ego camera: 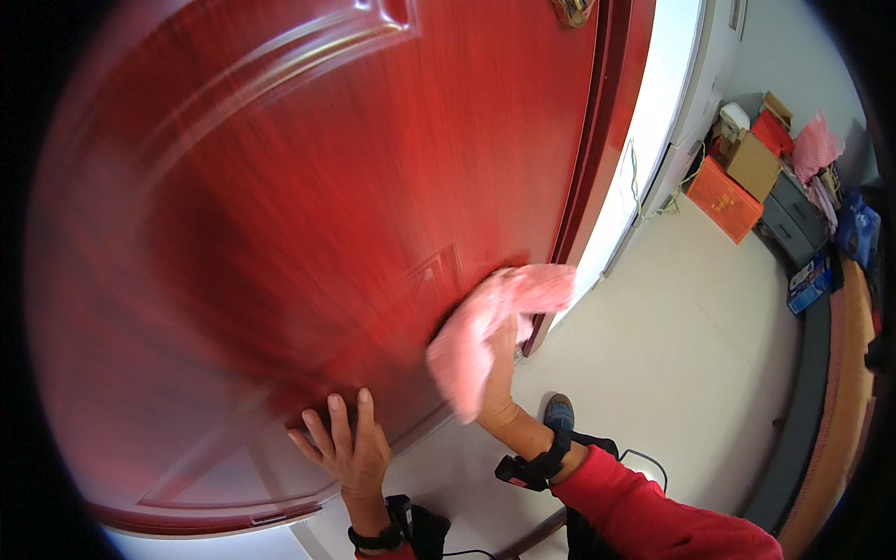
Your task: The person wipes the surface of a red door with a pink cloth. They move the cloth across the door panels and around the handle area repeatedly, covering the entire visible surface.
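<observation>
A glossy red wood-grain door [364, 189] with moulded panels fills the left and middle of the view. My right hand [500, 371] grips a pink cloth [465, 336] against the lower door, near its right edge. The cloth is blurred and drapes over most of the fingers. Lower left, my left hand [346, 444] has its fingers spread at the door's surface and holds nothing. Black straps with small devices circle both wrists. Part of a metal door handle [575, 10] shows at the top edge.
Beyond the door edge stand an orange box [724, 199], a cardboard box [753, 166] and a grey drawer unit [794, 217]. A blue box [810, 281] lies beside a long padded seat [829, 392]. Thin cables [672, 203] trail on the pale floor [672, 336]. My shoe [559, 413] is below.
</observation>
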The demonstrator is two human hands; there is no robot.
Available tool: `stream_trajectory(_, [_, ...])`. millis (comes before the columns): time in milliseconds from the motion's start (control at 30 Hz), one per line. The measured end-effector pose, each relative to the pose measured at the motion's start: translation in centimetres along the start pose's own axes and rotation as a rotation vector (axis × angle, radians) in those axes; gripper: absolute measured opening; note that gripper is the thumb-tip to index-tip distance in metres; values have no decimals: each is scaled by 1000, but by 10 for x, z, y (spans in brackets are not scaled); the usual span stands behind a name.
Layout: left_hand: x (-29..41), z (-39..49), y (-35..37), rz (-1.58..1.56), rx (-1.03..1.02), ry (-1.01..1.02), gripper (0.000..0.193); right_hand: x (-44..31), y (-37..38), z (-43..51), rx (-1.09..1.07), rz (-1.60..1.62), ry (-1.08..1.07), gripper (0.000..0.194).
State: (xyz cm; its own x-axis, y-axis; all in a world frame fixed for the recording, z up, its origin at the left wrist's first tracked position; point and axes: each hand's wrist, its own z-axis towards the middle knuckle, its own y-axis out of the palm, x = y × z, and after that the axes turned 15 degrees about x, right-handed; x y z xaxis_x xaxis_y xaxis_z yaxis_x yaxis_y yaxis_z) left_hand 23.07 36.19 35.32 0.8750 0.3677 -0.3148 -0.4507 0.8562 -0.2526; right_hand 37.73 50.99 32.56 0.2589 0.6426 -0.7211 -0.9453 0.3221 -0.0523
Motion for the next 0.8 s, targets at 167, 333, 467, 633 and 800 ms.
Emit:
stream_trajectory(167, [-4,0,-3,-16,-16,-1,30,-5,-3,17,-48,6,-95,40])
stream_trajectory(333, [-8,-5,-2,6,-1,14,32,44,-7,45,190,442,632,51])
stream_trajectory(467, [-6,-11,3,-6,31,22,40,41,-13,12,18,229,613,40])
stream_trajectory(633, [0,-17,8,-16,21,-20,34,23,8,4,-86,-383,-389,45])
stream_trajectory(800, [-5,-18,3,-18,6,-20,35,22,-7,31,-72,-61,-182,53])
